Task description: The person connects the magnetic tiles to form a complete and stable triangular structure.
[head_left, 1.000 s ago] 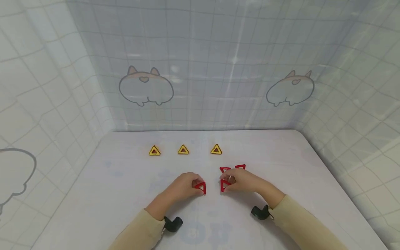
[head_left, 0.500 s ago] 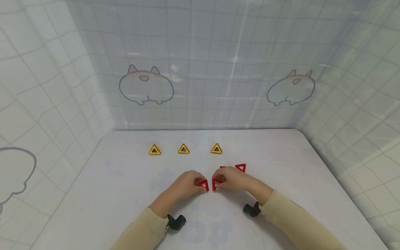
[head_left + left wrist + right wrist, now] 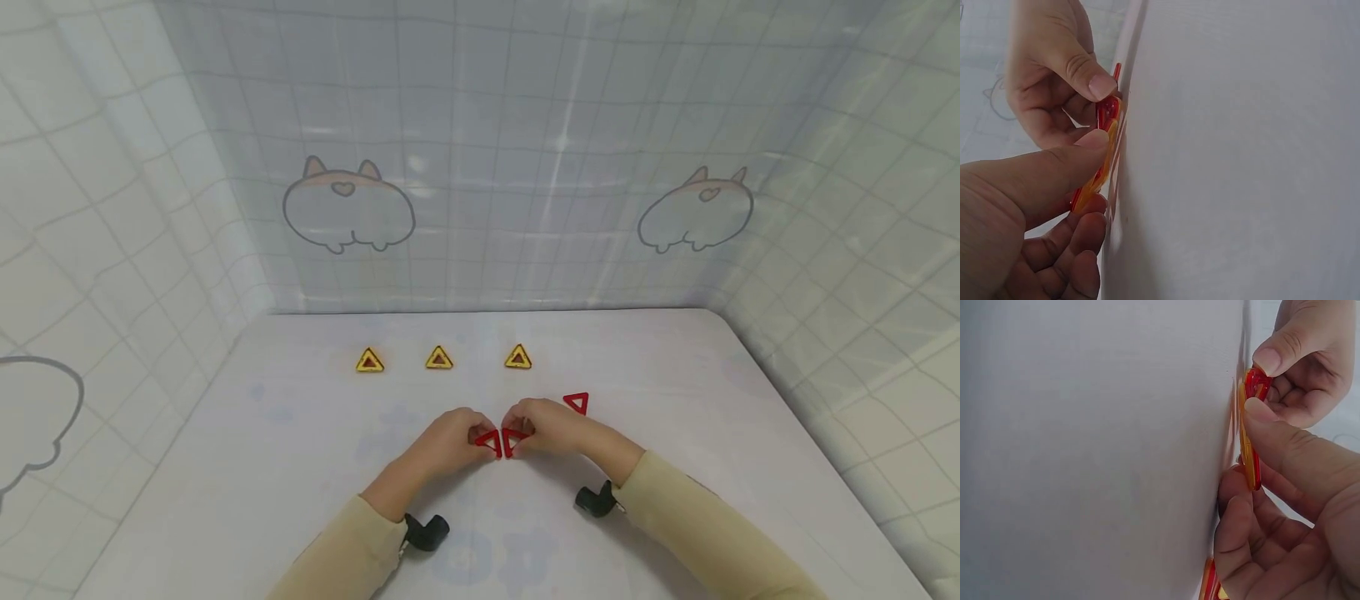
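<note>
My left hand (image 3: pixel 450 440) pinches a red triangle frame (image 3: pixel 491 442) between thumb and fingertips. Facing it, my right hand (image 3: pixel 551 427) pinches a second red triangle frame (image 3: pixel 512 442). In the head view the two frames stand side by side with a narrow gap, just over the white table. Seen from the left wrist, the left hand's triangle (image 3: pixel 1094 181) is edge-on and shows an orange-yellow side and a red side. The right wrist view likewise shows the right hand's triangle (image 3: pixel 1249 450) in red and yellow. Whether the two frames touch I cannot tell.
Another red triangle (image 3: pixel 577 402) lies behind the right hand. Three yellow triangles, left (image 3: pixel 370 361), middle (image 3: pixel 438 358) and right (image 3: pixel 517 357), lie in a row toward the back of the table (image 3: pixel 637 358). A tile-patterned sheet encloses the back and sides.
My right hand has moved left with its red triangle, up beside the left hand's triangle. My left hand has shifted slightly right. A red triangle behind the right hand is now hidden.
</note>
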Demonstrator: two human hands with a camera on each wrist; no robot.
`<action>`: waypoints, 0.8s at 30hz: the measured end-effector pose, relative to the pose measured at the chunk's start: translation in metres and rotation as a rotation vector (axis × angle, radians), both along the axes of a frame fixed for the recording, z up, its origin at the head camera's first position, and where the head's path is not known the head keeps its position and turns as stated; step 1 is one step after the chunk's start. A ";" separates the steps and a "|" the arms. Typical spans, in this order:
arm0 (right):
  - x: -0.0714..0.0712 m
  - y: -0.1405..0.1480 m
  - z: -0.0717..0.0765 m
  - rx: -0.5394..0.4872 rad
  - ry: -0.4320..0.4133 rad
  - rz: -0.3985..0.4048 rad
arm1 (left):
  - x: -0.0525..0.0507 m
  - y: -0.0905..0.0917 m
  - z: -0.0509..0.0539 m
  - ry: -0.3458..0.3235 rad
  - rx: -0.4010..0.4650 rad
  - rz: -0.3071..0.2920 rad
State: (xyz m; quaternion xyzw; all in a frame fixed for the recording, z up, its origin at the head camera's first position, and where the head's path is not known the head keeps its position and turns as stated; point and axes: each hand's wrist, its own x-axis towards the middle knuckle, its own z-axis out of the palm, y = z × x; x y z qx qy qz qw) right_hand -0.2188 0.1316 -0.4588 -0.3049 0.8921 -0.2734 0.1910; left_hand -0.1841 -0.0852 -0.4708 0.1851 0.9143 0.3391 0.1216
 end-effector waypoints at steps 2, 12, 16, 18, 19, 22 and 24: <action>0.000 0.000 -0.001 -0.002 -0.002 -0.003 | 0.000 0.000 0.000 0.002 -0.001 0.001; -0.001 -0.001 -0.001 -0.007 -0.012 -0.024 | 0.001 0.001 0.001 0.020 -0.015 0.002; 0.000 -0.002 0.000 0.006 -0.013 -0.043 | 0.001 0.001 -0.002 0.035 -0.026 0.010; 0.000 -0.002 0.000 0.014 -0.012 -0.053 | 0.001 0.001 -0.002 0.040 -0.028 0.014; -0.001 -0.002 0.000 0.020 -0.013 -0.060 | 0.001 0.001 -0.002 0.041 -0.027 0.016; -0.001 -0.002 -0.001 0.018 -0.017 -0.068 | 0.001 0.001 -0.001 0.039 -0.030 0.018; -0.002 -0.002 -0.002 0.016 -0.020 -0.071 | 0.002 0.001 -0.001 0.034 -0.032 0.021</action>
